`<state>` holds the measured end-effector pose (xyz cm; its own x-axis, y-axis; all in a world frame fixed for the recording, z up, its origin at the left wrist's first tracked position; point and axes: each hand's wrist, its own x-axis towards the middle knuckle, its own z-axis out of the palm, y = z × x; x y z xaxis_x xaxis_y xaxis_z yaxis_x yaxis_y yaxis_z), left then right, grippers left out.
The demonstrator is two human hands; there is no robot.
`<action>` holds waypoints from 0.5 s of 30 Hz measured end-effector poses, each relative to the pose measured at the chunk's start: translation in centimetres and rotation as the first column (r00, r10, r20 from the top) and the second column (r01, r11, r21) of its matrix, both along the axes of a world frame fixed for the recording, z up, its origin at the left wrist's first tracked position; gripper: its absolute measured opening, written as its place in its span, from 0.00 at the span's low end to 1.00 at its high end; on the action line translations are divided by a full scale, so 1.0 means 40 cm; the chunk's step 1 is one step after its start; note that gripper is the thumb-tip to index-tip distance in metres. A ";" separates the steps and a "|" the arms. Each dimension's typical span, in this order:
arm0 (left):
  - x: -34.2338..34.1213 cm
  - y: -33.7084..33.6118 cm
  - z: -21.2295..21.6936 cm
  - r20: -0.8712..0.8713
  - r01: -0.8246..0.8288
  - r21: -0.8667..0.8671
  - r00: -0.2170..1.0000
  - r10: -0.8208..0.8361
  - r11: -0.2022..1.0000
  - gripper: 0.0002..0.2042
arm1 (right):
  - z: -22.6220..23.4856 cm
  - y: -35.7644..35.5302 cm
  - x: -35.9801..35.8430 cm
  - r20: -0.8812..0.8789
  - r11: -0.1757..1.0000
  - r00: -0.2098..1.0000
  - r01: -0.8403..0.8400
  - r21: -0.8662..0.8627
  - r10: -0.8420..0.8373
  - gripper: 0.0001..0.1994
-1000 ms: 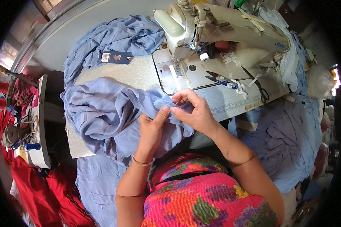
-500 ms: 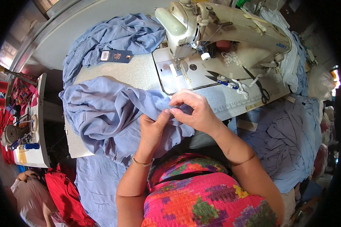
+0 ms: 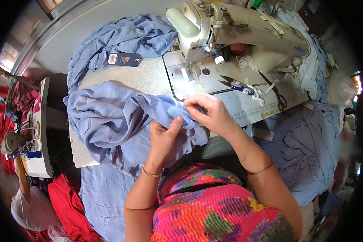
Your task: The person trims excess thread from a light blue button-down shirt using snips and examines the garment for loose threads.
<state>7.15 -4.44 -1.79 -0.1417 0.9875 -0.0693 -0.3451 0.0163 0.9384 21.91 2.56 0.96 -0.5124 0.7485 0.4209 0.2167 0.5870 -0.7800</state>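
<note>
A bunched light-blue garment [image 3: 109, 109] lies on the near left of the sewing table, part of it hanging over the front edge. My left hand [image 3: 164, 135] grips a gathered part of it, thumb on top. Close beside, my right hand [image 3: 209, 111] pinches the cloth's edge, fingertips pressed together. Just beyond my hands is the sewing machine [image 3: 238, 30], its needle and presser foot over the metal plate [image 3: 175, 74]. The fingers hide whatever small detail lies between them.
More blue cloth [image 3: 125, 38] with a dark tag [image 3: 125, 59] lies at the back left. Snips [image 3: 234, 84] and black-handled scissors [image 3: 279, 97] rest right of the needle. Blue garments [image 3: 302, 149] are heaped at right. A co-worker [image 3: 32, 205] is at far left.
My right hand has shifted slightly right, away from my left thumb, drawing along the cloth's edge. At far left, the co-worker's arm now reaches up toward the other table.
</note>
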 end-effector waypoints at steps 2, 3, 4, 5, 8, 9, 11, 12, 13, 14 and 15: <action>0.003 -0.001 0.012 0.001 0.018 -0.001 1.000 -0.018 1.000 0.06 | 0.005 0.001 0.003 -0.001 0.987 0.999 -0.034 0.157 0.034 0.04; 0.003 -0.003 0.015 0.000 0.024 -0.001 1.000 -0.024 1.000 0.07 | 0.011 0.000 0.003 0.034 0.969 0.998 -0.050 0.240 0.043 0.05; 0.001 -0.003 0.010 -0.013 0.025 -0.005 1.000 -0.025 1.000 0.07 | 0.015 0.000 0.004 0.070 0.945 0.996 -0.069 0.321 0.049 0.06; 0.000 -0.003 0.000 -0.025 0.025 -0.010 0.999 -0.025 1.000 0.07 | 0.014 0.001 0.005 0.109 0.929 0.993 -0.084 0.360 0.047 0.06; 0.004 -0.004 0.001 -0.112 -0.009 0.012 0.994 0.010 1.000 0.07 | 0.013 0.000 0.009 0.212 0.878 0.977 -0.134 0.459 0.038 0.08; 0.006 -0.003 0.003 -0.149 -0.024 0.024 0.988 0.027 0.999 0.07 | 0.011 -0.002 0.010 0.236 0.864 0.971 -0.149 0.482 0.036 0.08; 0.007 -0.003 0.003 -0.122 -0.012 -0.002 0.992 0.011 1.000 0.07 | 0.006 -0.004 0.010 0.257 0.843 0.966 -0.153 0.515 0.019 0.08; 0.007 -0.003 0.005 -0.109 -0.005 -0.014 0.994 0.003 1.000 0.07 | 0.004 -0.005 0.010 0.253 0.838 0.967 -0.141 0.527 0.003 0.08; 0.006 -0.002 0.005 -0.113 -0.006 -0.006 0.994 0.006 1.000 0.07 | 0.001 -0.005 0.010 0.250 0.832 0.968 -0.128 0.539 -0.012 0.07; 0.006 -0.001 0.004 -0.117 -0.008 0.003 0.993 0.008 1.000 0.07 | -0.001 -0.002 0.013 0.224 0.829 0.972 -0.067 0.556 -0.071 0.07; 0.003 -0.001 0.001 -0.121 -0.014 0.012 0.993 0.016 1.000 0.07 | -0.003 0.004 0.017 0.196 0.821 0.973 -0.009 0.571 -0.125 0.07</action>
